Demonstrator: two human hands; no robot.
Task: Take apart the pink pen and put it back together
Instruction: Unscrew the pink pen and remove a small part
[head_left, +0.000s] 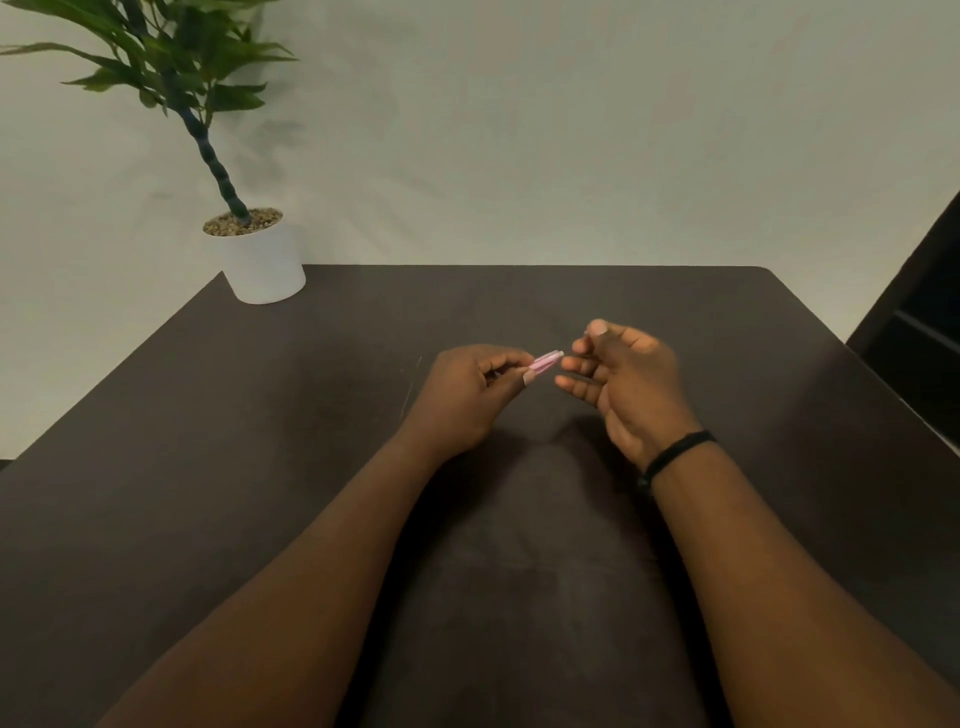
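Both forearms reached out from the near edge over the dark bench (260, 467), the right wrist wearing a black band (675, 454). Above the middle of the bench the left hand (467, 395) was closed on the pen (545, 360), pinching it between thumb and fingers so that only a short pink end stuck out to the right; the rest lay hidden in the fist. The right hand (628, 384) hung just beside that end with its fingers spread and loosely curled, holding nothing that could be seen; whether a fingertip touched the pen could not be told. No loose parts showed on the bench. It looked like the start of a pull or twist at the exposed end, though whether in taking apart or rejoining was unclear. The next move would call for the right hand to close on that end while the left held firm. Far left stood a potted plant (260, 260).
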